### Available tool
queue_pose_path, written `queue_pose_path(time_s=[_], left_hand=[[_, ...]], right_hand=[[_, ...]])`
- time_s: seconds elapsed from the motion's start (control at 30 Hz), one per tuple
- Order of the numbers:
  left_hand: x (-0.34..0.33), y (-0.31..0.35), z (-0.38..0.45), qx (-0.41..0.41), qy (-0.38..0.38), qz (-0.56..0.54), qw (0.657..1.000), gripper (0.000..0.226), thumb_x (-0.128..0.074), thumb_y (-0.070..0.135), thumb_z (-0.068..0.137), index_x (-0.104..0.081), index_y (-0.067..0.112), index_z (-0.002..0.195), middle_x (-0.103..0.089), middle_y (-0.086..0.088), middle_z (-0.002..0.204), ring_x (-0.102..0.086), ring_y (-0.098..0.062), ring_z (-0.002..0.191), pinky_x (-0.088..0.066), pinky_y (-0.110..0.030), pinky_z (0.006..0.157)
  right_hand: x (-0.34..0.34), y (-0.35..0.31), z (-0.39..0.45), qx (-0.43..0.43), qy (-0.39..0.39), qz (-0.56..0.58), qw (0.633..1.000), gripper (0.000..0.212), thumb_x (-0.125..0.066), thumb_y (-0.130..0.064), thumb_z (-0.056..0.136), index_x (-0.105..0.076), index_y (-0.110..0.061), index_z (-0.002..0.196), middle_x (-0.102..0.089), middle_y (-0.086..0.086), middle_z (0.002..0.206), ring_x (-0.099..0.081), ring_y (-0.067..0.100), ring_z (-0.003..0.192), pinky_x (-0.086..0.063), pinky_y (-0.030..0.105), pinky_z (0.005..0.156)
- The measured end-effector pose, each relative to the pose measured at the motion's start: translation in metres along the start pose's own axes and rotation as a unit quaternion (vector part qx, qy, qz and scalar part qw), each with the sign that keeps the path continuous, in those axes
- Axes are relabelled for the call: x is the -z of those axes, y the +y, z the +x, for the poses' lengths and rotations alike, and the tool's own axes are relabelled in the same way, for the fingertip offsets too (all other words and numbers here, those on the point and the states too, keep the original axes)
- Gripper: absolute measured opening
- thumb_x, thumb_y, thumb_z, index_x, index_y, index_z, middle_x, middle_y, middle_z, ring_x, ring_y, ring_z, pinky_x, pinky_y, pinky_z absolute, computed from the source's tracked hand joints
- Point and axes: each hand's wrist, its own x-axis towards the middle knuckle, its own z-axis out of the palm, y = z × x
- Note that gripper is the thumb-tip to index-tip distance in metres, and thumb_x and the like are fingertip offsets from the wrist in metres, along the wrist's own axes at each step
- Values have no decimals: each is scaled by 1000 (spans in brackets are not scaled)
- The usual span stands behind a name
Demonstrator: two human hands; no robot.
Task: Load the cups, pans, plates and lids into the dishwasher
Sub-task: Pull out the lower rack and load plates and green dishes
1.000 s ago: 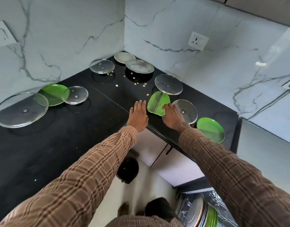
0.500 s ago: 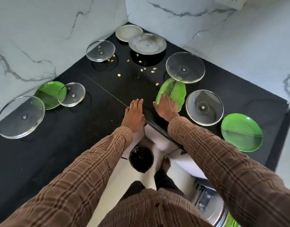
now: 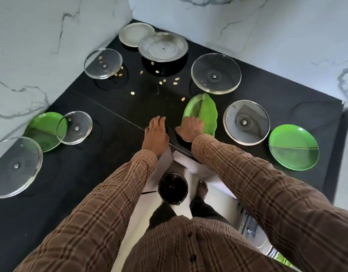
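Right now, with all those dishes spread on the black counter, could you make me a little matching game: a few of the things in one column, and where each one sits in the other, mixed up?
Things
1. leaf-shaped green plate
2. small steel plate
3. round green plate
4. small glass lid

Places
A. far back in the corner of the walls
B. at the right end of the counter, beside a glass lid
C. under the right hand
D. overlapping another green plate on the left

Pairs: 1-C, 2-A, 3-B, 4-D
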Motion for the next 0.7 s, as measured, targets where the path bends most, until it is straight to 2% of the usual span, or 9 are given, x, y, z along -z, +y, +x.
queue_pose_path(time_s=[0.17, 0.3, 0.37, 0.43, 0.53, 0.63, 0.7], left_hand=[[12, -12, 1, -54, 2, -16, 998, 73, -59, 13, 93, -26, 14, 158, -30, -11, 160, -30, -28, 148, -38, -54, 115], [21, -11, 4, -124, -14, -14, 992, 87, -65, 8, 92, -16, 28, 161, -21, -14, 163, -39, -36, 143, -45, -57, 106], [24, -5, 6, -168, -1, -2, 986, 90, -67, 5, 89, -18, 36, 159, -13, -16, 165, -42, -41, 139, -50, -59, 98], [28, 3, 7, -205, 30, 22, 978, 80, -67, 4, 88, -33, 37, 153, -10, -16, 166, -44, -42, 137, -51, -57, 92], [34, 21, 10, -261, 64, 57, 961, 39, -62, 6, 90, -62, 25, 124, -34, -12, 156, -50, -39, 129, -51, -54, 91], [38, 59, 5, -355, 56, 97, 928, 19, -69, 18, 92, -68, 22, 110, -50, -9, 142, -52, -35, 126, -51, -53, 90], [37, 96, -9, -432, 40, 112, 894, 17, -70, 21, 93, -66, 18, 109, -54, -10, 137, -53, -35, 124, -50, -52, 88]], right_hand=[[-4, -9, -34, 28, 40, -22, 999, 26, -63, -31, 88, -69, -10, 102, -70, 11, 103, -67, 31, 97, -53, 38, 81], [6, -8, -66, 54, 80, -24, 995, 33, -56, -33, 88, -70, -6, 100, -70, 18, 103, -67, 39, 96, -51, 40, 79], [11, -5, -89, 92, 91, -49, 990, 36, -53, -35, 87, -69, -5, 97, -70, 20, 99, -68, 41, 91, -50, 40, 73], [16, 2, -115, 125, 106, -61, 985, 33, -51, -33, 88, -67, -5, 95, -71, 20, 92, -68, 43, 84, -47, 39, 66], [24, 23, -151, 123, 130, -52, 982, 27, -50, -32, 90, -63, -9, 97, -70, 18, 88, -67, 42, 78, -41, 38, 61], [31, 60, -187, 77, 149, -29, 985, 24, -48, -37, 89, -59, -16, 93, -69, 13, 87, -66, 40, 79, -42, 40, 62], [34, 94, -218, 34, 150, -13, 988, 18, -49, -39, 88, -53, -22, 85, -68, 7, 83, -65, 38, 76, -39, 37, 61]])
